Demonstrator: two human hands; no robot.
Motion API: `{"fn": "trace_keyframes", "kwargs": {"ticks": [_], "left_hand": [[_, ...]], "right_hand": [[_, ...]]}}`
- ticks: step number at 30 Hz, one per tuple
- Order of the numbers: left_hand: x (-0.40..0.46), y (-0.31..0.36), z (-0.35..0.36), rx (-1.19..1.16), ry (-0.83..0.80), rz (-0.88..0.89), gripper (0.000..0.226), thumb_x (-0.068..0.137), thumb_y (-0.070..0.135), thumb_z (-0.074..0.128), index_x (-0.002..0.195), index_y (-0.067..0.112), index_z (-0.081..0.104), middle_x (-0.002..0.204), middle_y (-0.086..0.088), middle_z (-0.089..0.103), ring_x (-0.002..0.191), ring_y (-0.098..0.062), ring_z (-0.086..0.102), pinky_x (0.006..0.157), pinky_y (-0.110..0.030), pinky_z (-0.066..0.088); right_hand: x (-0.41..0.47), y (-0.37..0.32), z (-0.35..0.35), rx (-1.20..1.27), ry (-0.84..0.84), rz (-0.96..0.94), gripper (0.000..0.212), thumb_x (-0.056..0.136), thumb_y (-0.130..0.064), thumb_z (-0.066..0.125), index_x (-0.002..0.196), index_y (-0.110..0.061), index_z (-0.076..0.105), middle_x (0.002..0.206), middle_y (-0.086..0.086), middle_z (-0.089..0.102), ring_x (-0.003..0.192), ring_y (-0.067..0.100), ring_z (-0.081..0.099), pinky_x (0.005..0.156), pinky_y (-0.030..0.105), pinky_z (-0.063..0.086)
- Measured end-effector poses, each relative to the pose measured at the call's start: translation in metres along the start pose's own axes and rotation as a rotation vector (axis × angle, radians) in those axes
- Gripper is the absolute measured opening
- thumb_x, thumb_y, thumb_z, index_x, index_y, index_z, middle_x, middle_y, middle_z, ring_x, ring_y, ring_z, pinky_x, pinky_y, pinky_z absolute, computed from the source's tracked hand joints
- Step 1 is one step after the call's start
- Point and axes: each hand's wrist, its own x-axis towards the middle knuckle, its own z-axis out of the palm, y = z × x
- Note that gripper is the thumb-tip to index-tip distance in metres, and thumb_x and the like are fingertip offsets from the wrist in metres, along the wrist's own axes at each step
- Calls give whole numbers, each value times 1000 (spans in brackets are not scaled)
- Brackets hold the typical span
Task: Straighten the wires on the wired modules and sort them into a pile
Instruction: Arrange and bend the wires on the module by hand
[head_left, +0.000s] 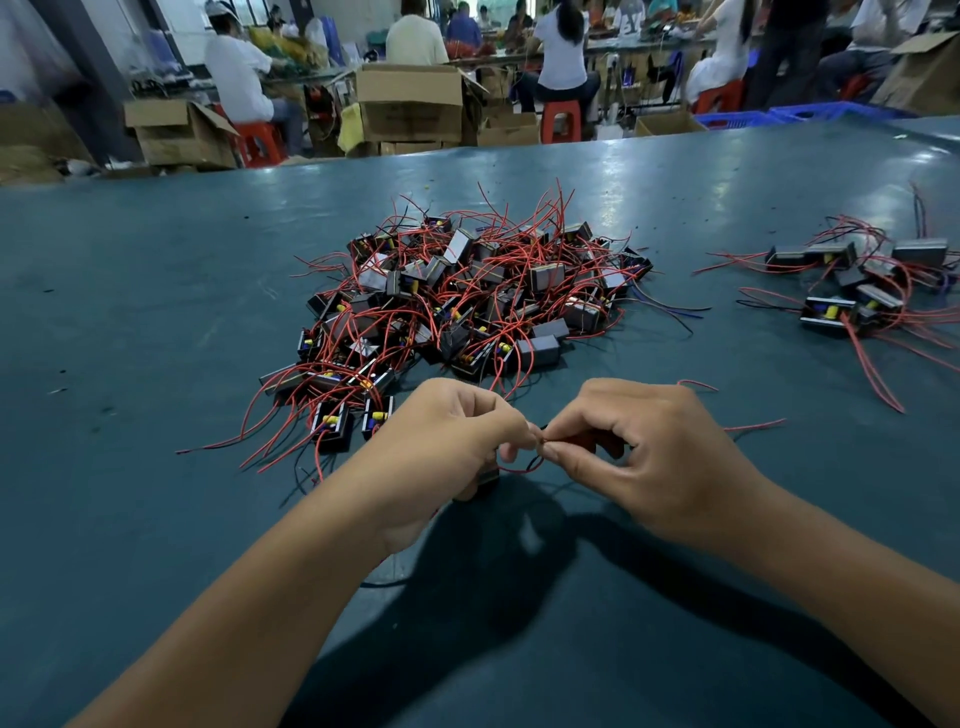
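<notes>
A single wide-angle camera worn on the head looks forward and down across a dark teal work table, close above the wearer's left hand and right hand, whose forearms enter from the bottom edge. The large heap of wired modules sits mid-frame just beyond them, a smaller pile at the right edge. Farther back, seated workers and cardboard boxes fill the top, curved by the lens.

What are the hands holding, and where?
Left hand grips a small black wired module by its body; right hand pinches its thin red wire near the module.
</notes>
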Motion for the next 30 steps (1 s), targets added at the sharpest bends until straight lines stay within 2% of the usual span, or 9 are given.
{"fn": "trace_keyframes", "kwargs": {"ticks": [8, 12, 14, 16, 19, 21, 23, 25, 30], "left_hand": [[-4, 3, 9, -32, 5, -96, 31, 83, 9, 54, 52, 13, 49, 52, 1, 31, 46, -14, 18, 43, -19, 15], [-4, 5, 7, -185, -83, -169, 30, 87, 12, 54, 58, 19, 54, 58, 3, 41, 45, -10, 19, 38, -15, 16], [-2, 5, -2, -66, -23, -7, 21, 91, 12, 60, 71, 18, 59, 60, 6, 46, 45, -8, 30, 39, -18, 25], [0, 3, -13, 306, 89, 325, 14, 92, 10, 67, 85, 21, 64, 69, 11, 55, 54, -7, 43, 51, -17, 37], [1, 3, -18, 634, 93, 647, 16, 87, 11, 77, 97, 22, 72, 90, 9, 59, 67, -5, 47, 64, -12, 35], [3, 1, -19, 741, 52, 743, 13, 86, 18, 78, 99, 18, 75, 97, 4, 60, 79, 0, 51, 71, -15, 38], [4, -2, -18, 821, 37, 797, 14, 88, 26, 74, 99, 19, 76, 100, 3, 61, 89, -10, 58, 74, -29, 48], [4, -3, -19, 861, 65, 851, 12, 89, 26, 73, 98, 19, 77, 98, 2, 61, 87, -18, 60, 70, -39, 51], [6, -4, -22, 939, 85, 993, 7, 92, 21, 71, 94, 18, 77, 91, 1, 62, 81, -20, 56, 58, -43, 49]], "right_hand": [[-1, 0, -1, -284, 17, -213, 13, 93, -19, 65, 85, -10, 70, 77, -1, 57, 70, 16, 51, 65, 23, 40], [-2, 1, -1, -163, 38, -135, 11, 90, -18, 68, 84, -10, 71, 76, -5, 57, 68, 9, 51, 65, 21, 42], [-2, 3, -2, -68, 42, -66, 10, 88, -18, 69, 83, -10, 71, 75, -7, 59, 67, 6, 52, 64, 20, 43], [-3, 6, -3, -8, 36, -23, 9, 88, -19, 69, 83, -11, 72, 75, -9, 59, 67, 3, 53, 65, 16, 42], [-3, 7, -4, 34, 33, -6, 5, 87, -17, 70, 84, -13, 71, 76, -13, 58, 69, 0, 55, 67, 10, 39], [-3, 7, -4, 57, 27, -3, 3, 87, -16, 70, 85, -14, 71, 78, -15, 59, 70, 0, 56, 68, 9, 39], [-4, 8, -3, 67, 24, -2, 2, 87, -16, 70, 86, -15, 72, 78, -16, 59, 70, -1, 56, 68, 9, 38], [-4, 8, -3, 71, 21, -5, 1, 87, -16, 71, 86, -15, 72, 78, -17, 59, 71, -2, 56, 68, 8, 38], [-4, 8, -2, 100, 10, -19, 1, 86, -16, 71, 88, -16, 72, 79, -23, 57, 72, -4, 56, 68, 7, 37]]}}
